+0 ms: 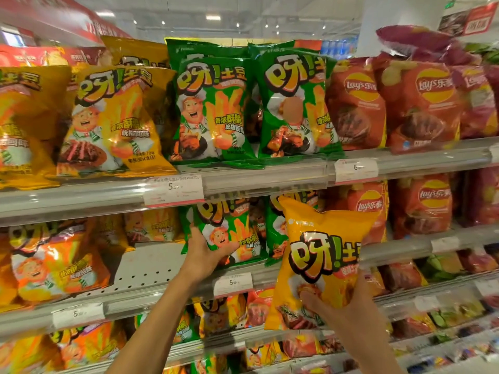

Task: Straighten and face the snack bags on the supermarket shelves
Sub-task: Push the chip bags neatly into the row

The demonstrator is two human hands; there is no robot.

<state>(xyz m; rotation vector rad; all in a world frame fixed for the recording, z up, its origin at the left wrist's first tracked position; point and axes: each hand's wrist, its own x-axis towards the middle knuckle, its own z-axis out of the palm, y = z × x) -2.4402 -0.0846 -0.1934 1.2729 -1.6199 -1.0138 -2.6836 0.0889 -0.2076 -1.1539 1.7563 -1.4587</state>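
Far left, top shelf: yellow snack bags [108, 122] stand in a row, the nearest one tilted with its front toward me. Below them, on the second shelf [151, 268], more yellow bags [54, 260] lean at the left, beside a bare stretch of perforated shelf floor. Centre left: my left hand [205, 255] reaches onto the second shelf and grips a green snack bag [229, 233] by its lower left corner, thumb across the front, the other fingers curled behind the edge; the bag stands upright, front facing out. Above it, two green bags [213, 103] stand side by side on the top shelf, with a white price tag [174, 190] on the rail beneath. Centre right: my right hand [348, 314] holds a yellow bag [321, 263] in front of the shelves, clear of them, fingers curled round its lower part, thumb pressed on the front; the bag is upright, tilted slightly left, logo toward me. Right: red chip bags [421, 103] fill the top shelf and the one below, with purple bags [415, 39] lying on top at the far end.
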